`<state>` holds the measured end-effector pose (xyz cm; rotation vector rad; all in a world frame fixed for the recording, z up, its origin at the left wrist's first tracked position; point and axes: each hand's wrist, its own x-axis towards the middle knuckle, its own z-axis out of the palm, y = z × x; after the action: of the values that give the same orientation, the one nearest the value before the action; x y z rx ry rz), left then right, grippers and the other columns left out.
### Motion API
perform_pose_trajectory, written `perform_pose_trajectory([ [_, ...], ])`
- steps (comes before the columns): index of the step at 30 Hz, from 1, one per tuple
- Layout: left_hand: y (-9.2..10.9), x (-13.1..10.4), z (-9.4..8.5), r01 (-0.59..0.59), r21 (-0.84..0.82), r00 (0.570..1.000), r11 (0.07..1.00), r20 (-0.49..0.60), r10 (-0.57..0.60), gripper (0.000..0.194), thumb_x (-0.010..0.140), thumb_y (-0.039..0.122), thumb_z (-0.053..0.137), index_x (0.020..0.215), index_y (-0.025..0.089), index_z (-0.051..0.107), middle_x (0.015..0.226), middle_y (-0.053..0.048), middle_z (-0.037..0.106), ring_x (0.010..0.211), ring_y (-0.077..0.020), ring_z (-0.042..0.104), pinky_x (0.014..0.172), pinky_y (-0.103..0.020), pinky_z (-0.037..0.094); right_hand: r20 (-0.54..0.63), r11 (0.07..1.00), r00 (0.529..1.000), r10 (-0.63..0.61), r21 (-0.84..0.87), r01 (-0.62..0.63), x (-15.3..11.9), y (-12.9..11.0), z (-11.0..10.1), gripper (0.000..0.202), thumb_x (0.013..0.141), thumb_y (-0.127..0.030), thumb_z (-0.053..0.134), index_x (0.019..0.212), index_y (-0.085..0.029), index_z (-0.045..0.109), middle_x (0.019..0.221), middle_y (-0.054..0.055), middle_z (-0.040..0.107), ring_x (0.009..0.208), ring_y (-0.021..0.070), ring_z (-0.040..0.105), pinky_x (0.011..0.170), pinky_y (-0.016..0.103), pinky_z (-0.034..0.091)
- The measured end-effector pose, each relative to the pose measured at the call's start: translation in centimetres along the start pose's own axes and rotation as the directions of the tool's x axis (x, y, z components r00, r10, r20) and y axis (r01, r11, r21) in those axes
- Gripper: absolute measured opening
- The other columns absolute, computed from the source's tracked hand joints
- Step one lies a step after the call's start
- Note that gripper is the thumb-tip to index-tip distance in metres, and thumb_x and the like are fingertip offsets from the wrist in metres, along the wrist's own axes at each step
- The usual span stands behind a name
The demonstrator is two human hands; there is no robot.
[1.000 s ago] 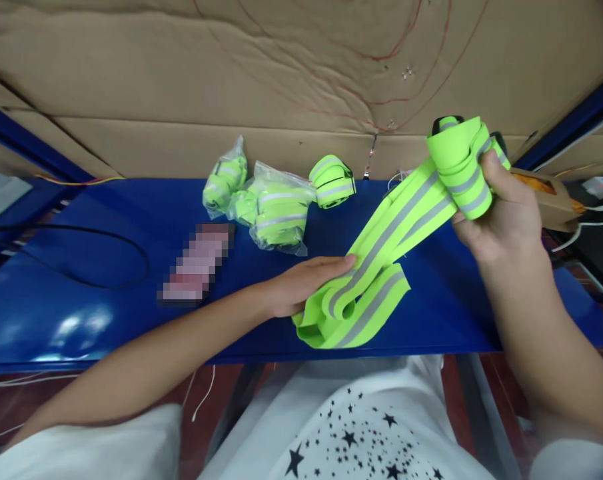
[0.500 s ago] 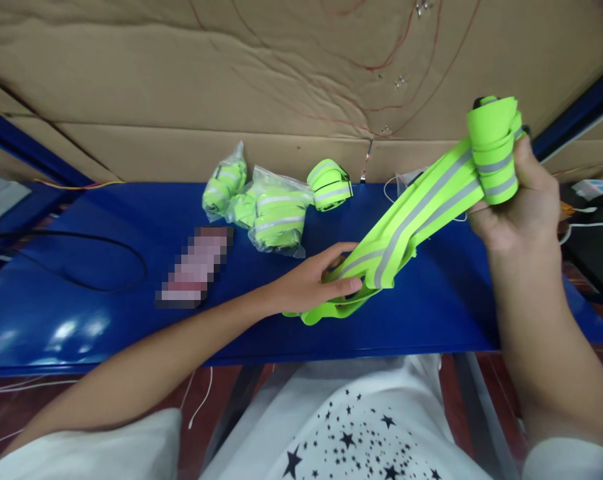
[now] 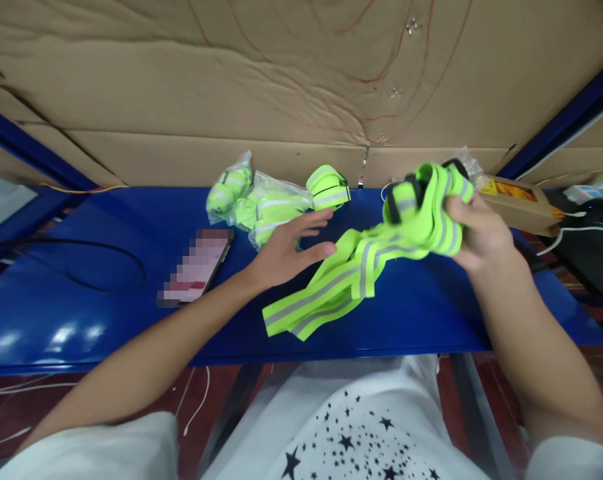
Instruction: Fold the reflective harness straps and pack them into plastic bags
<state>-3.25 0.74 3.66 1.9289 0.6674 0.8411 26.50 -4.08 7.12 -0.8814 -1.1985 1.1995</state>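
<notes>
A neon-yellow reflective strap (image 3: 326,283) with grey stripes is partly bundled, and my right hand (image 3: 481,230) is closed around the bundled end. Black pieces show at the top of that bundle. Its loose lengths slope down to the left over the blue table (image 3: 406,320). My left hand (image 3: 291,250) is open just left of the strap, fingers apart, holding nothing. Behind that hand lie clear bags (image 3: 276,203) with more folded neon straps, and a second bagged bundle (image 3: 228,190) sits to their left. An unbagged rolled strap (image 3: 328,189) rests near the back edge.
A phone (image 3: 196,267) with a blurred-out screen lies left of my left forearm. Black cable (image 3: 131,250) loops at the table's left. A cardboard box (image 3: 521,200) stands at the right. Cardboard panels (image 3: 231,87) with red wires rise behind the table.
My left hand has let go of the strap's lower part and opened, moving up and left. My right hand has come down and left with the bundle, and the loose lengths have sagged.
</notes>
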Motion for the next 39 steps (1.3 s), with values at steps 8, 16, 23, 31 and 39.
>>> perform_pose_trajectory([
  [8, 2.4, -2.2, 1.0, 0.143, -0.282, 0.832, 0.949, 0.554, 0.039, 0.073, 0.067, 0.047, 0.092, 0.132, 0.025, 0.069, 0.13, -0.009, 0.072, 0.124, -0.0354, 0.066, 0.111, -0.047, 0.05, 0.306, 0.987, 0.948, 0.081, -0.154, -0.034, -5.0, -0.8, 5.9, 0.042, 0.065, -0.03, 0.095, 0.103, -0.023, 0.078, 0.085, 0.0, 0.077, 0.068, 0.0162, 0.071, 0.062, 0.026, 0.061],
  [16, 3.7, -3.8, 3.1, 0.281, -0.462, 0.904, 0.841, 0.422, -0.071, 0.049, 0.08, 0.041, 0.082, 0.124, 0.021, 0.07, 0.121, -0.01, 0.075, 0.117, -0.0324, 0.069, 0.1, -0.044, 0.057, 0.095, 0.98, 0.994, -0.062, -0.184, 0.079, -4.8, 1.0, 6.0, 0.028, 0.076, -0.039, 0.089, 0.094, -0.023, 0.075, 0.079, -0.002, 0.068, 0.065, 0.0133, 0.063, 0.057, 0.024, 0.055],
  [23, 3.4, -3.4, 3.2, 0.757, -0.498, 0.489, 0.422, 0.861, 0.139, 0.062, 0.084, 0.04, 0.078, 0.14, 0.019, 0.064, 0.152, -0.013, 0.058, 0.145, -0.0381, 0.05, 0.121, -0.053, 0.042, 0.105, 0.989, 0.993, -0.056, -0.128, 0.069, -4.7, 1.2, 6.5, 0.022, 0.085, -0.042, 0.081, 0.098, -0.024, 0.075, 0.087, -0.001, 0.073, 0.072, 0.0147, 0.068, 0.062, 0.026, 0.058],
  [31, 3.9, -4.4, 3.0, 0.465, -0.526, 0.865, 0.712, 0.441, -0.24, 0.045, 0.078, 0.042, 0.086, 0.114, 0.017, 0.075, 0.101, -0.009, 0.079, 0.094, -0.0268, 0.076, 0.083, -0.036, 0.061, -0.012, 0.786, 0.921, -0.39, -0.526, 0.326, -5.7, -0.2, 7.4, 0.041, 0.072, -0.025, 0.092, 0.109, -0.03, 0.076, 0.088, -0.005, 0.075, 0.068, 0.0132, 0.065, 0.062, 0.026, 0.057],
  [39, 2.9, -2.3, 1.9, 0.551, -0.336, 0.613, 0.764, 0.784, -0.097, 0.049, 0.093, 0.049, 0.069, 0.133, 0.022, 0.07, 0.133, -0.01, 0.073, 0.122, -0.0263, 0.069, 0.104, -0.037, 0.057, -0.077, 0.999, 0.997, 0.022, -0.041, -0.025, -2.7, 0.8, 5.5, 0.028, 0.086, -0.047, 0.079, 0.102, -0.024, 0.077, 0.095, 0.003, 0.081, 0.087, 0.0236, 0.079, 0.079, 0.039, 0.068],
])
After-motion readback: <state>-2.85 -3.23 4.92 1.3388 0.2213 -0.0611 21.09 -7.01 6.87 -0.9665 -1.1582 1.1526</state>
